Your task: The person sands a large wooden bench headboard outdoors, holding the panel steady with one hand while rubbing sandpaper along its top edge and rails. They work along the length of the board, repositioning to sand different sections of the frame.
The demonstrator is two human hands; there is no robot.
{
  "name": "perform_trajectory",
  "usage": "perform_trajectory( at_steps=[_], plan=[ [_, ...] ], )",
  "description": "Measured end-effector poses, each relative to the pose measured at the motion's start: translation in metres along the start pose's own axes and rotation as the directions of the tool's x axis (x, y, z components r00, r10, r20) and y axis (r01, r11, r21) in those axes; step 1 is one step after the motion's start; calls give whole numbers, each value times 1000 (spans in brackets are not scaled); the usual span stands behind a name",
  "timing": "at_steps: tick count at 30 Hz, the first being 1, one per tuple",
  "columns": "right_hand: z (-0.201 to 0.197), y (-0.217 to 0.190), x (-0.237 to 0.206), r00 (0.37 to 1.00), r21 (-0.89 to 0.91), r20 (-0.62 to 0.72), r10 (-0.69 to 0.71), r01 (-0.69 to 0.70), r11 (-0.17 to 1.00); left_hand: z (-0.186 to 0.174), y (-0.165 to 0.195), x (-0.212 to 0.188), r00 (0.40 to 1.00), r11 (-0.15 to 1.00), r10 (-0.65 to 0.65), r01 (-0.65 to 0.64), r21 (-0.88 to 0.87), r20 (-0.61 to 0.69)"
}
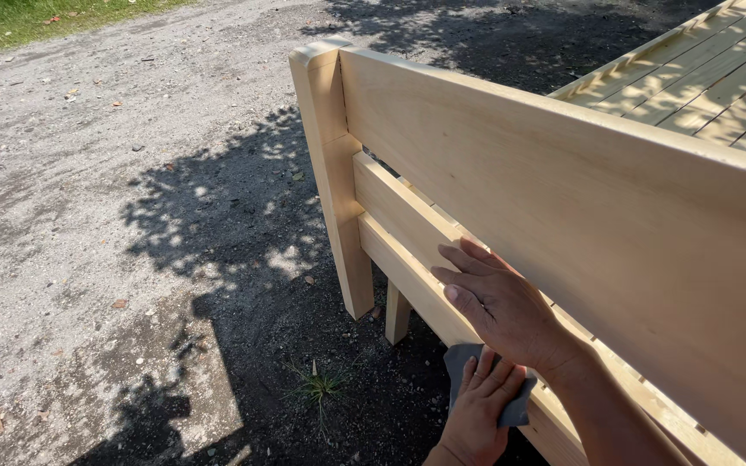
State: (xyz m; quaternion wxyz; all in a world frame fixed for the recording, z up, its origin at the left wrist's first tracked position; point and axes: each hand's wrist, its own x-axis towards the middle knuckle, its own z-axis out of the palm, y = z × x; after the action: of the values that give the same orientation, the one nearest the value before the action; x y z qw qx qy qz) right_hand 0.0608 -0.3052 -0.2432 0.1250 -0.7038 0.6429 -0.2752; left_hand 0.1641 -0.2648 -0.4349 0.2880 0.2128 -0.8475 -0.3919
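The right hand (502, 306) lay flat and open on the lower rail (407, 237) of a pale wooden bed frame (580, 207), fingers (468, 259) stretched together and pointing up-left along the grain, its grip closed on nothing. Just below it, the left hand (481, 410) pressed a folded grey sheet of sandpaper (464, 362) against the rail's lower edge; its fingers were curled over the sheet, so its grip was closed on the sandpaper. The two hands sat close together, the right wrist crossing just above the left fingers.

The frame's broad upper board ran from the rounded corner post (331, 155) toward the lower right, sunlit and unfinished. Behind it, in the upper right, slats (718, 78) of the same pale wood lay side by side. A short inner leg (397, 315) stood beside the post. The frame stood on gravel ground (88, 173) dappled with leaf shadow, a small tuft of grass (317, 388) near the leg and a green verge (28, 22) at the upper left. No packages, labels or signs showed.
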Motion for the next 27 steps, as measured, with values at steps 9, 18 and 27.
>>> perform_trajectory(
  at_steps=[9,18,27],
  plan=[
    [-13,7,-18,997,46,80,1,-4,999,35,29,64,577,756,-541,14,-655,-612],
    [-10,-5,-20,978,-155,107,-177,192,969,58,25,59,490,634,-659,-44,-772,-570],
    [-10,-12,-17,979,-283,110,-169,194,939,61,46,45,567,618,-644,-9,-786,-513]
  ],
)
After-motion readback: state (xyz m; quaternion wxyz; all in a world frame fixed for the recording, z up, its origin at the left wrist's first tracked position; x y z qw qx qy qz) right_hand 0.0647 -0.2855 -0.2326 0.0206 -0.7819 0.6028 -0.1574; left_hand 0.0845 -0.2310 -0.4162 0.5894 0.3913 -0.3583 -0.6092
